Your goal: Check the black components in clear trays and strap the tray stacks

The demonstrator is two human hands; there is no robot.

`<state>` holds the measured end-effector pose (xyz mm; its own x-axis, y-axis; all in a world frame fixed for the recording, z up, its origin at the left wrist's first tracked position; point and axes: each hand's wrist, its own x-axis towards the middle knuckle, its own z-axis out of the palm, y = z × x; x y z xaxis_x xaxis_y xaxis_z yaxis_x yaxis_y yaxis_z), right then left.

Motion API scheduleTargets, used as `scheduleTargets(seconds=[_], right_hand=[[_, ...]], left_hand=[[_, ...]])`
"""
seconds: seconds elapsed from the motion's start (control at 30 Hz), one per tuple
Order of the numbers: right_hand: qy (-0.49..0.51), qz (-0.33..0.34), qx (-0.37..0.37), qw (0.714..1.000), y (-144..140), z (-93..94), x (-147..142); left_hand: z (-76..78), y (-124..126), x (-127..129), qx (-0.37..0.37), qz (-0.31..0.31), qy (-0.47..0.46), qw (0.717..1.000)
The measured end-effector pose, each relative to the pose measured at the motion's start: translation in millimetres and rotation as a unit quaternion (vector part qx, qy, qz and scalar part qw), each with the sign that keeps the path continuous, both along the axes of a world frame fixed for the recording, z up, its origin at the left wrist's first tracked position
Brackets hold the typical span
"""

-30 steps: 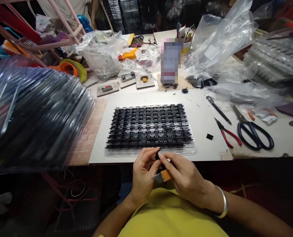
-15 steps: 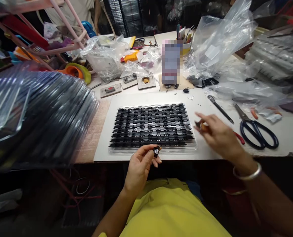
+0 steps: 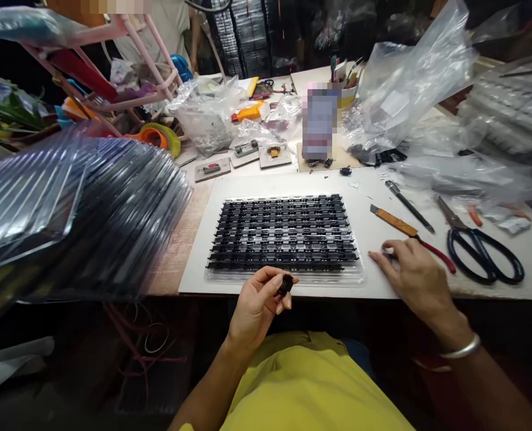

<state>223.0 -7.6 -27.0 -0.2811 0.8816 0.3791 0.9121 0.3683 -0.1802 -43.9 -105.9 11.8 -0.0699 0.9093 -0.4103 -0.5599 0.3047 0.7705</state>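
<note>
In the head view, my left hand (image 3: 257,302) pinches a small black connector-like part (image 3: 286,285) between thumb and fingertips, just off the table's near edge. My right hand (image 3: 416,278) rests low over the white board, its thumb and fingers apart and nothing plainly in them. Just beyond it lies a craft knife (image 3: 392,221) with an orange-brown handle. A tool with a red handle (image 3: 443,258) shows beside the hand, partly covered. Ahead of my left hand sits a clear plastic tray (image 3: 353,276) holding rows of black parts (image 3: 283,233).
Large scissors (image 3: 483,248) and a black pen (image 3: 409,206) lie at the right. Stacked clear trays (image 3: 126,203) rise on the left. Small grey fixtures (image 3: 274,157), a phone-like blurred object (image 3: 319,123) and plastic bags (image 3: 409,90) stand farther back.
My right hand has moved down and let go of the craft knife, which now lies on the board. My left hand keeps the black part, now turned. The whole view has shifted slightly.
</note>
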Motion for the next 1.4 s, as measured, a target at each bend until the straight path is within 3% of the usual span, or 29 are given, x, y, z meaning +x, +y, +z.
scheduleTargets(seconds=[0.13, 0.37, 0.7, 0.87, 1.03, 1.13, 1.23, 1.3, 1.4], right_hand=[[0.055, 0.054, -0.013, 0.997, -9, -1.4, -2], [0.153, 0.049, -0.098, 0.982, -11, 6.5, 9], [0.142, 0.101, -0.080, 0.981, -8, 3.5, 4], [0.160, 0.038, -0.012, 0.986, -10, -4.2, 5], [0.163, 0.043, 0.033, 0.985, -16, -0.1, -3], [0.267, 0.053, 0.006, 0.962, -33, 17.4, -22], [0.381, 0.128, -0.064, 0.913, -54, 32.0, -50], [0.424, 0.191, -0.102, 0.879, -65, 34.6, -68], [0.445, 0.234, -0.130, 0.854, -74, 30.7, -89]], left_hand=[[-0.7, 1, 3, 0.009, -0.002, 0.018, 1.000], [-4.9, -3, 3, 0.006, 0.011, 0.032, 0.999], [-7.5, -1, 6, 0.012, 0.021, 0.017, 1.000], [-9.4, -3, 6, 0.039, 0.014, 0.013, 0.999], [-10.3, -4, 7, 0.054, -0.005, 0.012, 0.998], [-12.1, -5, 10, 0.052, -0.020, -0.015, 0.998], [-13.0, -6, 14, 0.056, -0.028, -0.027, 0.998], [-13.0, -8, 17, 0.062, -0.028, -0.022, 0.997], [-14.0, -11, 19, 0.075, -0.024, -0.005, 0.997]])
